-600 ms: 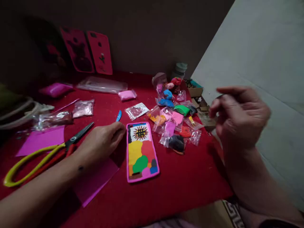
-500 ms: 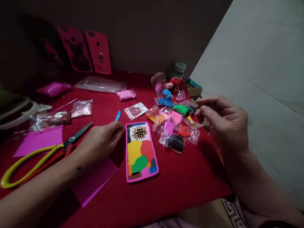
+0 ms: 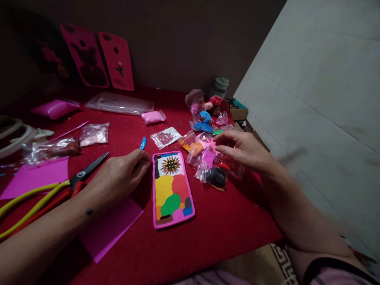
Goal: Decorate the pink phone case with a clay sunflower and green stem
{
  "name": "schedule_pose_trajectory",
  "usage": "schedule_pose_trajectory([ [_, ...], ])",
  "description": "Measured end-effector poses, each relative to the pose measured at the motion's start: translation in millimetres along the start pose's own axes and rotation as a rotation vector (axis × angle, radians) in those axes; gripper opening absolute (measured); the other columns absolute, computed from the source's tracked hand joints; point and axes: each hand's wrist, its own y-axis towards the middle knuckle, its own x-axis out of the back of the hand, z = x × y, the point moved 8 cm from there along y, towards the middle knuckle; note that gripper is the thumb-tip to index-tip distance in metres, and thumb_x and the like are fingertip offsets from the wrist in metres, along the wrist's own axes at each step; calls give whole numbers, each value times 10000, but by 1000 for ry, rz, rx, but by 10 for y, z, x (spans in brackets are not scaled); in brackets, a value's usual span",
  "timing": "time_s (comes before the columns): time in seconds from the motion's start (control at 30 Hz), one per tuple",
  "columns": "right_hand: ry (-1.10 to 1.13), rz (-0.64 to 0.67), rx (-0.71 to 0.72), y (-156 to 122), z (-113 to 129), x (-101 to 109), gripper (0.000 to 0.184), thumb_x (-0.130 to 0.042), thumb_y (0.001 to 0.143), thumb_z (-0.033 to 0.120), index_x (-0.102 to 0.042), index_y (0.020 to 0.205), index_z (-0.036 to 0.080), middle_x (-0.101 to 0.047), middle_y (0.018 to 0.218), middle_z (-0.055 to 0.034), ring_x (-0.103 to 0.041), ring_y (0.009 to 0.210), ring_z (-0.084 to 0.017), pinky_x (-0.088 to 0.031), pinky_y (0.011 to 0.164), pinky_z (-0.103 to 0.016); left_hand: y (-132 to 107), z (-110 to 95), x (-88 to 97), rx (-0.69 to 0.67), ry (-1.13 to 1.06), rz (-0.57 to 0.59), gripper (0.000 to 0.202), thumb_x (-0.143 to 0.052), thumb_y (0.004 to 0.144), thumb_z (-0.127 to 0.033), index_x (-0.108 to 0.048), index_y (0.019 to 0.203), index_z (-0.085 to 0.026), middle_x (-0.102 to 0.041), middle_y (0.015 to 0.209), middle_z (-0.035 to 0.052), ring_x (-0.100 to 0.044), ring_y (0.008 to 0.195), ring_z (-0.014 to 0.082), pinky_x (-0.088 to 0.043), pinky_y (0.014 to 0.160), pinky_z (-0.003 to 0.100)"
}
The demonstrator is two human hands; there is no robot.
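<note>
My left hand (image 3: 123,172) rests on the red cloth, left of the phone case, fingers curled closed. A blue plastic modelling tool (image 3: 143,143) sticks up from behind its index finger; the tool's lower end is hidden. The phone case (image 3: 173,190) lies flat, with a pink rim, coloured clay patches and a brown-and-yellow sunflower. Over the clay packets is my right hand (image 3: 242,150), thumb and index finger apart beside a bright pink clay packet (image 3: 212,145). Under or near it lie orange clay (image 3: 192,148), purple clay (image 3: 208,159) and a bag of black clay (image 3: 216,177).
Yellow-and-red-handled scissors (image 3: 80,174) lie at the left near pink paper (image 3: 111,229). Clear cases (image 3: 118,103) lie behind, and decorated pink cases (image 3: 117,61) lean on the wall. A bottle (image 3: 220,86) and a box (image 3: 237,111) stand at the back right.
My right hand has moved left, from beside the table's right edge to over the clay packets. My left hand stays beside the phone case. The view has shifted slightly.
</note>
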Motion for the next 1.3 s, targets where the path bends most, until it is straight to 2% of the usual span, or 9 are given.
schedule_pose_trajectory([
  [0.13, -213, 173, 101, -307, 161, -242, 469, -748, 855, 408, -626, 1228, 150, -699, 1152, -150, -654, 1028, -298, -529, 858, -414, 5, 11, -24, -7, 8, 4, 394, -364, 881, -489, -627, 979, -211, -695, 701, 34, -625, 569, 174, -395, 589, 297],
  [0.23, -300, 242, 149, -532, 232, -437, 465, -731, 868, 289, -578, 1279, 138, -673, 1198, -174, -618, 1098, -324, -527, 924, -461, 11, -7, -18, -5, 16, 10, 400, -358, 875, -489, -631, 972, -213, -708, 720, 38, -641, 590, 178, -407, 600, 295],
  [0.33, -227, 96, 144, -609, 207, -368, 354, -591, 904, 174, -584, 1255, 133, -701, 1114, -158, -652, 1034, -295, -544, 895, -452, 17, -27, 2, 6, 33, 6, 413, -359, 851, -487, -636, 967, -204, -713, 727, 56, -640, 585, 190, -404, 595, 303],
  [0.6, 256, -212, -135, -300, -251, 211, 325, -694, 817, 317, -655, 1110, 181, -710, 980, -68, -658, 797, -208, -539, 718, -367, 15, -109, 45, -15, 44, 16, 401, -371, 838, -476, -645, 934, -199, -694, 673, 49, -633, 551, 186, -388, 565, 293],
  [0.77, 42, -238, 10, 105, -228, 179, 270, -682, 831, 237, -688, 1090, 161, -733, 973, -77, -664, 854, -221, -516, 766, -370, 18, -60, 22, -37, 34, -18, 409, -360, 859, -503, -638, 949, -218, -695, 668, 27, -625, 540, 165, -397, 562, 278],
  [0.9, -215, -253, 92, 88, -67, 135, 136, -654, 870, 205, -704, 979, 142, -735, 972, -120, -658, 910, -256, -487, 830, -397, 14, -16, -2, -35, 30, -29, 392, -360, 858, -491, -632, 940, -222, -676, 625, 16, -600, 502, 149, -384, 539, 268],
  [1.0, -180, -67, 63, -149, 42, -36, 86, -635, 927, 254, -678, 925, 179, -716, 896, -70, -645, 786, -206, -490, 746, -335, 4, -23, -3, -41, 25, -18, 360, -383, 881, -464, -631, 970, -219, -679, 629, 15, -607, 522, 148, -378, 542, 265],
  [1.13, -351, 195, 51, -518, 140, -384, 171, -690, 912, 299, -620, 1013, 180, -678, 1042, -128, -631, 933, -267, -512, 787, -371, -5, -60, 7, -49, 16, 3, 348, -397, 895, -436, -638, 985, -201, -696, 664, 38, -625, 557, 165, -384, 558, 278],
  [1.3, -445, 187, 57, -671, 107, -555, 282, -746, 858, 266, -571, 1043, 144, -656, 1024, -153, -651, 929, -301, -549, 795, -425, -5, -71, 8, -39, 18, 8, 368, -390, 890, -444, -645, 984, -196, -703, 682, 56, -627, 568, 188, -397, 567, 297],
])
